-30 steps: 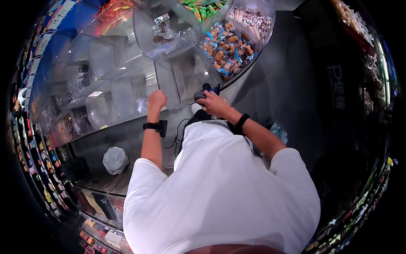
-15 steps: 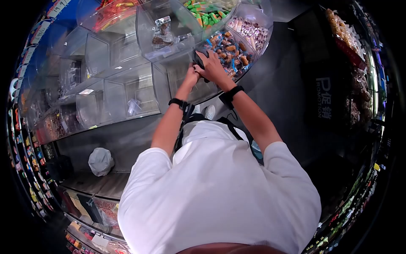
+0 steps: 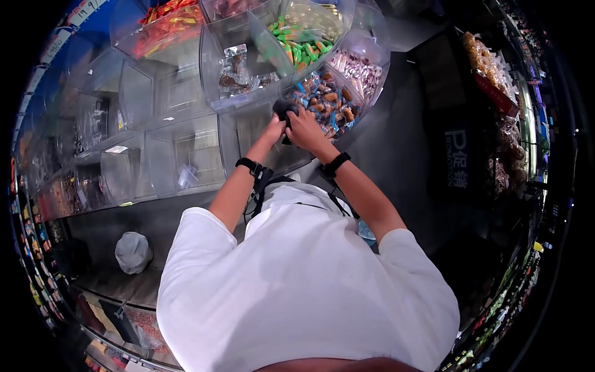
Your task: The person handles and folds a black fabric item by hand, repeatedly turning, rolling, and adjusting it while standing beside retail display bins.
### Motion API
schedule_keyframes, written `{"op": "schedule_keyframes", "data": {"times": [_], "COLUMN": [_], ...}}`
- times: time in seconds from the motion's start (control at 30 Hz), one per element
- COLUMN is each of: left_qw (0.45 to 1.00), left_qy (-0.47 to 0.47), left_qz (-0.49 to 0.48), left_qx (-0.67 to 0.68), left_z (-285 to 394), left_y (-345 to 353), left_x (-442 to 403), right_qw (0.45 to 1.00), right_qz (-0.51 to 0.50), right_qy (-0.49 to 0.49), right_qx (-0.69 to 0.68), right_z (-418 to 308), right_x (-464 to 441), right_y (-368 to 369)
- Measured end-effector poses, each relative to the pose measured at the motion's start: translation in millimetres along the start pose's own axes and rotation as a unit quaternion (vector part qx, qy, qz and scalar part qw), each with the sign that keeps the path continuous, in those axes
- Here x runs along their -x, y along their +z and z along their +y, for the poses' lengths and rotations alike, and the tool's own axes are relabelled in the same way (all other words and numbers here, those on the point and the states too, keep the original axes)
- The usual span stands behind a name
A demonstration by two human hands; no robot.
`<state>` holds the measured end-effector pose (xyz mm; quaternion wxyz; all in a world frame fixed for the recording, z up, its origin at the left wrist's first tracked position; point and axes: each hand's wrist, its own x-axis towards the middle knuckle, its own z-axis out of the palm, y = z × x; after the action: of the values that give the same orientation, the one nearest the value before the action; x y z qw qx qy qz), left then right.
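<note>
My left hand (image 3: 273,130) and my right hand (image 3: 305,128) are close together over the near edge of the clear bins. Both have their fingers closed on a dark bundle (image 3: 286,110) that looks like cloth; its exact kind is hard to make out. Just beyond and to the right of my right hand lies a bin of wrapped brown sweets (image 3: 328,99) in clear and blue wrappers. Under and left of my hands is a clear compartment (image 3: 245,133). Each wrist wears a black strap, the left strap (image 3: 250,165) and the right strap (image 3: 335,163).
Clear bins (image 3: 186,139) spread to the left. Farther back are green-and-orange packets (image 3: 305,49), pink-and-white wrapped sweets (image 3: 356,71), red packets (image 3: 167,31) and silvery packets (image 3: 237,68). A white bag (image 3: 132,253) is at lower left. A black promotion stand (image 3: 455,155) is on the right.
The view has shifted a little. My hands have drawn slightly back toward my body, away from the wrapped brown sweets, and more of the dark bundle shows above the fingers.
</note>
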<state>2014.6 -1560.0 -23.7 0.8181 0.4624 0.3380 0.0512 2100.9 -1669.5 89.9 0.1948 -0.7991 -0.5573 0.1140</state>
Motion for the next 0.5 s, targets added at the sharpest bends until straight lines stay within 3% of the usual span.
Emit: {"op": "schedule_keyframes", "data": {"times": [0.2, 0.3, 0.33, 0.37, 0.43, 0.5], "left_qw": [0.998, 0.999, 0.999, 0.999, 0.996, 0.981], "left_qy": [0.042, 0.045, 0.038, 0.022, -0.028, -0.14], "left_qz": [0.035, 0.005, -0.015, -0.04, -0.088, -0.11], "left_qx": [0.016, 0.013, 0.013, 0.011, -0.002, -0.071], "left_z": [33.5, 32.9, 29.9, 26.4, 20.6, 32.7], "left_y": [-2.6, 0.1, 2.0, 4.3, 8.4, 16.9], "left_x": [-23.1, -23.4, -18.0, -11.4, 7.1, 22.8], "right_qw": [1.0, 0.996, 0.998, 0.997, 0.996, 0.994], "right_qz": [0.004, -0.008, 0.01, 0.078, 0.019, -0.031], "right_qy": [0.013, 0.086, 0.046, 0.016, 0.067, 0.083], "right_qx": [0.016, -0.017, -0.036, -0.021, -0.058, -0.067], "right_z": [-1.2, -5.9, 2.6, 6.8, -0.8, -4.9], "right_x": [-44.4, -40.2, -33.9, -25.8, -7.4, 13.0], "right_y": [0.6, 0.6, 9.4, 19.2, 6.8, -4.2]}}
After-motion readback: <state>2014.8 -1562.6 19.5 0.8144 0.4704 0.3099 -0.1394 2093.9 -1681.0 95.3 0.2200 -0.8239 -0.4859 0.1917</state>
